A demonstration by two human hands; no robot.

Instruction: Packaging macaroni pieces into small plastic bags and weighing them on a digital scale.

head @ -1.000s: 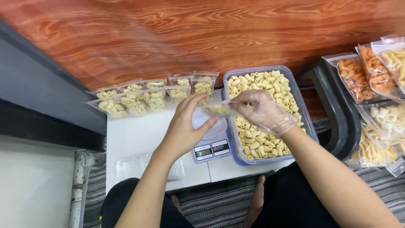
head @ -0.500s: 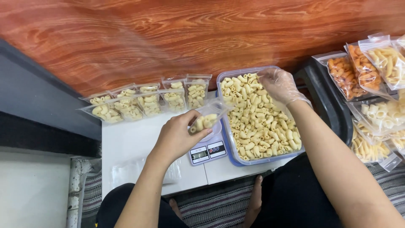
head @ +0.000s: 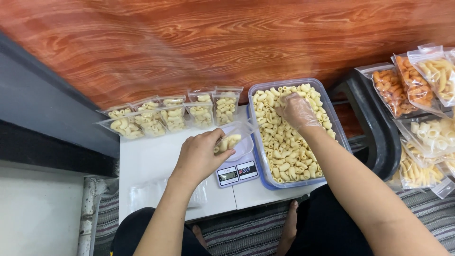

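My left hand (head: pixel 201 154) holds a small clear bag (head: pixel 232 137) partly filled with pale macaroni, its mouth open, just above a small kitchen scale (head: pixel 235 172). My right hand (head: pixel 296 111), in a thin clear glove, reaches into a blue-rimmed plastic tub (head: pixel 332 111) full of macaroni (head: pixel 284 147) and its fingers are closed over some pieces. The tub stands right of the scale on a low white table (head: pixel 151 161).
A row of several filled macaroni bags (head: pixel 173 116) lies at the table's far edge. A stack of unused clear bags (head: pixel 149 194) lies at the front left. Bags of orange and pale snacks (head: pixel 417 80) rest on a dark stool at the right. A striped mat covers the floor.
My right hand left the bag and moved right and away into the tub of macaroni. My left hand lowered the bag toward the scale.
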